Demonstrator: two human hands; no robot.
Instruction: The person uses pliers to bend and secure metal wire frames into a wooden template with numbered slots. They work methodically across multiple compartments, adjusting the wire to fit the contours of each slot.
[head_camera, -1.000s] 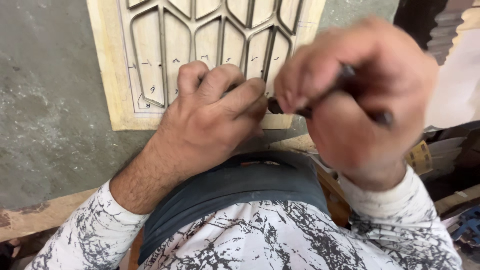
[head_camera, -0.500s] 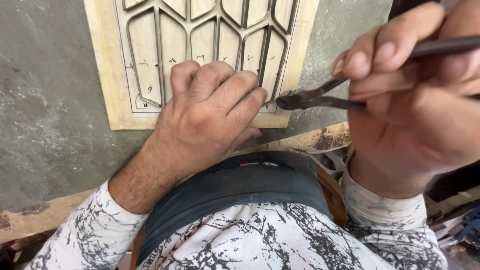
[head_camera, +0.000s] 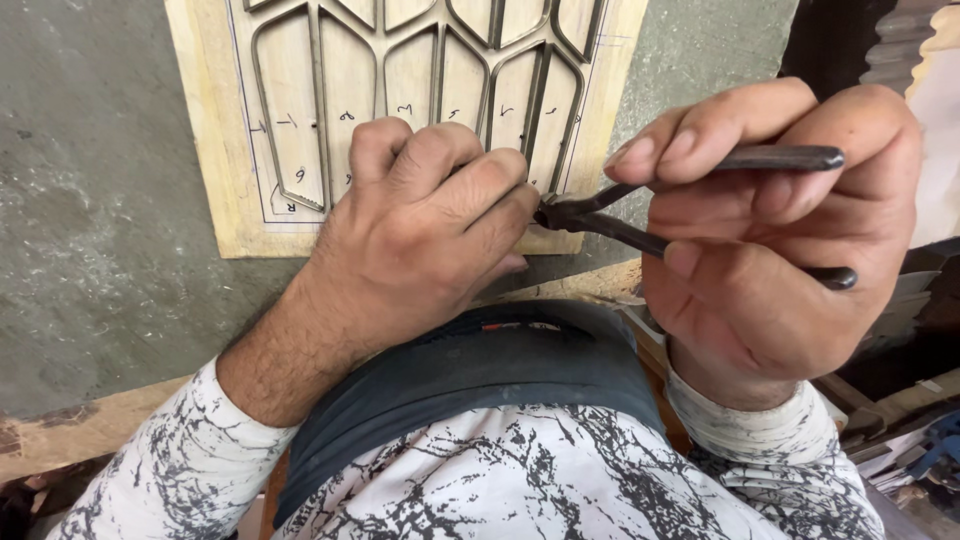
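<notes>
A pale wooden board (head_camera: 215, 130) lies on the grey surface, inlaid with thin dark metal strips (head_camera: 320, 100) that outline petal-like shapes, with pencil marks inside them. My left hand (head_camera: 425, 230) rests fist-like on the board's near edge, fingers curled over the lower strips. My right hand (head_camera: 770, 230) grips the two handles of dark metal pliers (head_camera: 600, 215). The pliers' jaws meet the board's lower right part, right beside my left fingertips. What the jaws pinch is hidden by my left fingers.
The board sits on a rough grey slab (head_camera: 90, 230) with a worn wooden edge (head_camera: 100, 430) nearest me. Stacked dark and pale pieces (head_camera: 900, 60) stand at the right. Wood scraps and clutter (head_camera: 900, 420) lie at the lower right.
My right hand has drawn back to the right and turned, so the pliers' handles and jaws now show. My left hand has stayed on the board's near edge.
</notes>
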